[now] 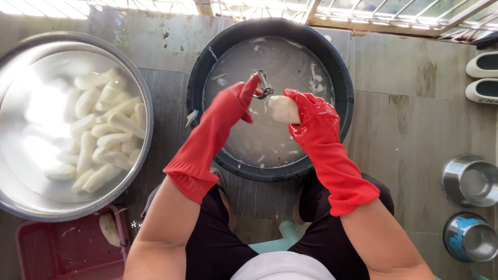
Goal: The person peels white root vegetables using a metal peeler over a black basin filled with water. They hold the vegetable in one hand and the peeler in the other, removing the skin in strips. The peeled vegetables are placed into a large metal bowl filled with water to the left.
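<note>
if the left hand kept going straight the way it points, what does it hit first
Probably the peeler it already holds, then the white root in the right hand, which lies just beside that line. Past them is the black tub's cloudy water; depth is unclear.

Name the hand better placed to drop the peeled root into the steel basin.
Probably the right hand: it already has the pale root in its grip. The left hand holds the peeler, though the steel basin lies on its side.

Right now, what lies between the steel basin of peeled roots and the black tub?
Head view: only a bare strip of wet grey floor separates the steel basin from the black tub.
</note>
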